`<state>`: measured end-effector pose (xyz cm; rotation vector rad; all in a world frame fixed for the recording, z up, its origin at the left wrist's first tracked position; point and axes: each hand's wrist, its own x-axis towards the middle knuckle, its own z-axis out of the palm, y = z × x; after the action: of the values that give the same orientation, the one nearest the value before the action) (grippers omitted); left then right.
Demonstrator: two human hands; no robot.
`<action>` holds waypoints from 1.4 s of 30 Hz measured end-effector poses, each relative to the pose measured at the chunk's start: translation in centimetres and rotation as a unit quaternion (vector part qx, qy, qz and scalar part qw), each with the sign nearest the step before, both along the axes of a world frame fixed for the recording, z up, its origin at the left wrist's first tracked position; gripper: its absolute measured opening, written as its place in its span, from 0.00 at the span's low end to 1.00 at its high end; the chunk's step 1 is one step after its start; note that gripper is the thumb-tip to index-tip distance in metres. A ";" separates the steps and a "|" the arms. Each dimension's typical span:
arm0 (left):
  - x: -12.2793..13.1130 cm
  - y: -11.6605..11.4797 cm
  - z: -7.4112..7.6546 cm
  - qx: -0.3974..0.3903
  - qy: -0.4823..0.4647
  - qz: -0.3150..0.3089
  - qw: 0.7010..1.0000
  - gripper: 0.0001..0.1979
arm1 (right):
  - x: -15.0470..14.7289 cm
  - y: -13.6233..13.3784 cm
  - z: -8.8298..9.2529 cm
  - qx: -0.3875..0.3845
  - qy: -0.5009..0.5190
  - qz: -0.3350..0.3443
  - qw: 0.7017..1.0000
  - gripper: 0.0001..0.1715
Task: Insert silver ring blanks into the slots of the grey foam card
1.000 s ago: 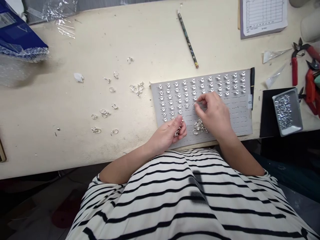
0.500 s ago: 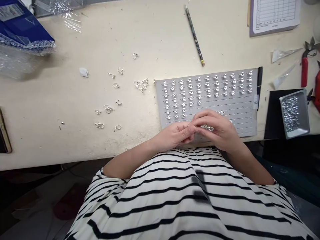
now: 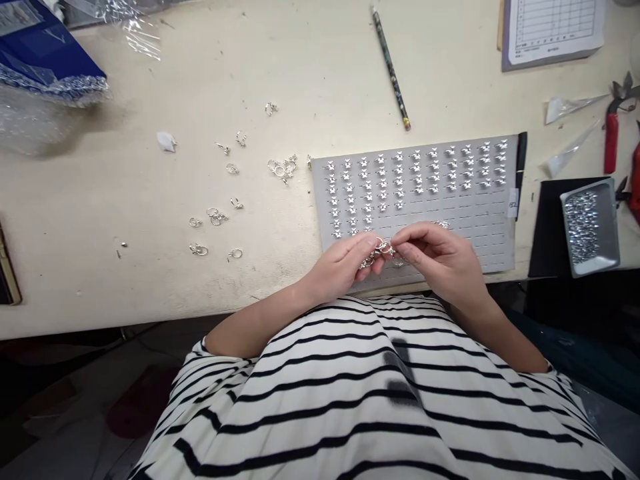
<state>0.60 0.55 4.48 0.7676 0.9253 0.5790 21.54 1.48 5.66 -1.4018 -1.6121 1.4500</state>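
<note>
Several silver rings (image 3: 373, 255) lie bunched in my left hand (image 3: 345, 262), its thumb and fingers closed around them. My right hand (image 3: 440, 257) pinches with thumb and forefinger at a ring (image 3: 384, 247) on the edge of this bunch. Both hands hover over the lower part of a grey slotted display board (image 3: 450, 210). Rows of rings with small flower-like tops (image 3: 399, 170) fill the board's upper slots. A few loose rings (image 3: 441, 225) rest on the board behind my right fingers, partly hidden.
Loose rings (image 3: 217, 216) lie scattered on the table to the left. Beyond the board is a pencil (image 3: 391, 70). At right are a tray of small silver pieces (image 3: 583, 230), red-handled pliers (image 3: 611, 133) and a form pad (image 3: 553, 33). A blue package (image 3: 45, 50) sits at far left.
My hands have parted slightly and my left hand has turned, so the bunch of rings now shows between its fingers. My right fingertips have drawn back a little to the right.
</note>
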 end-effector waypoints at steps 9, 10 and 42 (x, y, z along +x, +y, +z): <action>-0.1 0.2 0.3 0.024 0.019 0.010 0.999 0.20 | -0.7 -0.2 0.8 0.195 -0.076 0.065 0.976 0.10; -0.2 0.2 0.3 0.022 0.025 0.018 0.999 0.20 | -0.6 -0.2 0.7 0.194 -0.073 0.045 0.977 0.09; -0.6 0.0 -0.4 -0.142 -0.109 0.054 0.982 0.22 | -2.5 1.0 0.5 0.272 -0.068 0.132 0.951 0.17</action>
<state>-0.04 0.58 4.03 0.3911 0.8259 0.5970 19.08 2.51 6.14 -1.0097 -2.1444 0.9353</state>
